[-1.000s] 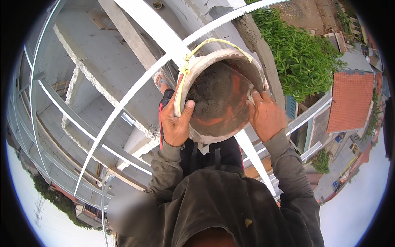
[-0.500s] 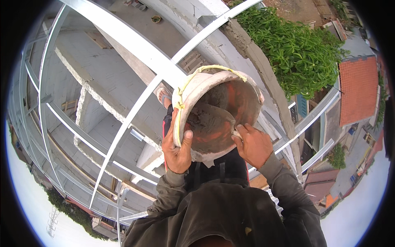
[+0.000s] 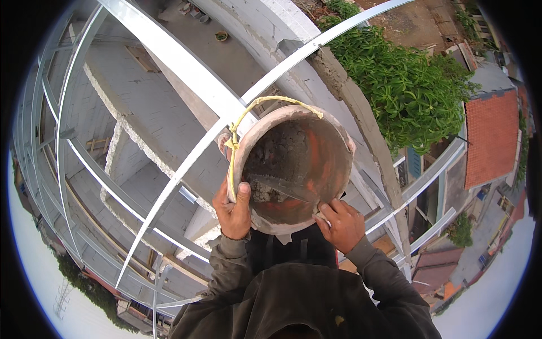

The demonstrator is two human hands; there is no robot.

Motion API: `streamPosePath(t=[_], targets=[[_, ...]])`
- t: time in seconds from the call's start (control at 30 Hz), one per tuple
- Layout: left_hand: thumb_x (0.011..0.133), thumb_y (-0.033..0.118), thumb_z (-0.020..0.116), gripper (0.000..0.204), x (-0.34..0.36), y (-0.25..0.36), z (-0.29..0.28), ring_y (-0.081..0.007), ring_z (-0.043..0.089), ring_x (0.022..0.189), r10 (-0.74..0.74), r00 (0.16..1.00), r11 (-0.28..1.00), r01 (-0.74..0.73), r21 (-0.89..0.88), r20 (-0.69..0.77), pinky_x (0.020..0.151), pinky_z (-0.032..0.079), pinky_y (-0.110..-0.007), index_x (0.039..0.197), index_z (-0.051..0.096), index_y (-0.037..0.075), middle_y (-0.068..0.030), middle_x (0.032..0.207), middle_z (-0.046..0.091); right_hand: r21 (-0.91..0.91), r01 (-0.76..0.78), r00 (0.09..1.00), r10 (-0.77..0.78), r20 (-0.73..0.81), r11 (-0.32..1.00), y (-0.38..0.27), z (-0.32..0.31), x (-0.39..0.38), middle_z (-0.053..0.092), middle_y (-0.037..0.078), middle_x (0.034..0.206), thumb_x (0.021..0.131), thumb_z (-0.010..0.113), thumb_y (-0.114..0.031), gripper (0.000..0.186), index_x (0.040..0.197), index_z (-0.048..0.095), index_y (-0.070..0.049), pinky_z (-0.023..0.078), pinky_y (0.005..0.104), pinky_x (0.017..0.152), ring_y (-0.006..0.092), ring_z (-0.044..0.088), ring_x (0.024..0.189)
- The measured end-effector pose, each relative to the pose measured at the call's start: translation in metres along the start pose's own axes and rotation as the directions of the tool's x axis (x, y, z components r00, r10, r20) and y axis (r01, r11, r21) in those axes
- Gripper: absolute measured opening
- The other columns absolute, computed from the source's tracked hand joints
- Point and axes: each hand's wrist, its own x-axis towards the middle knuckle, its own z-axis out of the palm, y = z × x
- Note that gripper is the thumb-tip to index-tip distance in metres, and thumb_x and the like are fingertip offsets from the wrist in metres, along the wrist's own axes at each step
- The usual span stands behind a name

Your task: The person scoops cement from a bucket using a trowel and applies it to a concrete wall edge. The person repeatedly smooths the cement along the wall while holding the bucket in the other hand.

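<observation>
A round mortar bucket (image 3: pixel 337 125), its rim crusted and pale, hangs in front of my body with its mouth towards me. My left hand (image 3: pixel 233 216) grips its near left rim, thumb over the edge. Inside, grey wet mortar (image 3: pixel 282 141) coats the bottom and orange-streaked walls. My right hand (image 3: pixel 341 225), at the near right rim, is closed round the handle of a trowel (image 3: pixel 288 188). The blade lies inside the bucket, pointing left, with a lump of mortar beside it. A yellow cord handle (image 3: pixel 271 99) loops over the far rim.
Light metal framing beams (image 3: pixel 175 48) cross in front and to the left, above roofless block walls (image 3: pixel 141 133) and a floor far below. A rough-topped wall (image 3: pixel 361 104) runs along the right. Beyond it stand a leafy tree (image 3: pixel 395 85) and a red tiled roof (image 3: pixel 491 138).
The trowel blade has swung lower inside the bucket, towards the near side. My right hand has shifted slightly left and down, and the bucket has also moved a little left and nearer.
</observation>
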Motion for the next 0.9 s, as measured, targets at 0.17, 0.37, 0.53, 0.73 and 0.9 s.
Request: streamPosePath(t=[0.17, 0.37, 0.53, 0.73, 0.9], targets=[[0.105, 0.038, 0.065, 0.061, -0.003, -0.004, -0.008, -0.015, 0.058, 0.105, -0.04, 0.998, 0.999, 0.04, 0.008, -0.05, 0.094, 0.046, -0.03, 0.141, 0.056, -0.011, -0.0078, 0.116, 0.068, -0.065, -0.04, 0.999, 0.038, -0.036, 0.997, -0.008, -0.034, 0.022, 0.066, 0.013, 0.095, 0.096, 0.068, -0.027, 0.026, 0.112, 0.068, -0.006, 0.057, 0.0449, 0.067, 0.0361, 0.07, 0.082], [0.105, 0.04, 0.063, 0.058, -0.022, 0.002, 0.009, -0.0133, 0.059, 0.102, 0.064, 0.998, 0.992, -0.062, 0.114, -0.012, 0.088, 0.046, -0.029, 0.135, 0.061, -0.01, -0.0071, 0.112, 0.069, -0.098, -0.07, 0.963, 0.093, 0.252, 0.993, -0.011, 0.003, 0.019, 0.07, 0.02, 0.09, 0.098, 0.067, -0.029, 0.03, 0.11, 0.066, -0.002, 0.057, 0.0525, 0.069, 0.0426, 0.07, 0.078], [0.108, 0.039, 0.057, 0.054, -0.022, -0.002, 0.008, -0.0138, 0.06, 0.1, 0.027, 0.995, 0.997, -0.019, 0.075, -0.098, 0.089, 0.046, -0.029, 0.133, 0.061, -0.009, -0.0077, 0.112, 0.069, 0.223, -0.074, 0.942, -0.005, 0.335, 0.972, -0.002, -0.014, 0.006, 0.071, 0.025, 0.09, 0.096, 0.071, -0.033, 0.037, 0.106, 0.07, 0.003, 0.054, 0.05, 0.07, 0.0439, 0.069, 0.078], [0.109, 0.039, 0.056, 0.052, -0.002, -0.019, -0.016, -0.0096, 0.056, 0.091, -0.022, 0.988, 1.0, 0.021, -0.011, -0.156, 0.078, 0.044, -0.027, 0.128, 0.063, -0.008, -0.0034, 0.103, 0.067, 0.605, -0.11, 0.973, -0.039, 0.228, 0.789, 0.021, 0.003, 0.001, 0.071, 0.025, 0.087, 0.095, 0.076, -0.032, 0.04, 0.107, 0.072, 0.006, 0.053, 0.0433, 0.069, 0.0409, 0.07, 0.076], [0.111, 0.04, 0.05, 0.051, 0.01, -0.067, -0.072, -0.0224, 0.067, 0.114, -0.179, 0.968, 0.964, 0.137, -0.23, -0.174, 0.099, 0.053, -0.036, 0.14, 0.056, -0.002, -0.0137, 0.131, 0.067, 0.787, 0.032, 0.993, -0.108, 0.044, 0.615, 0.046, -0.012, 0.004, 0.069, 0.025, 0.084, 0.094, 0.076, -0.023, 0.036, 0.114, 0.071, 0.007, 0.05, 0.0389, 0.065, 0.032, 0.068, 0.069]])
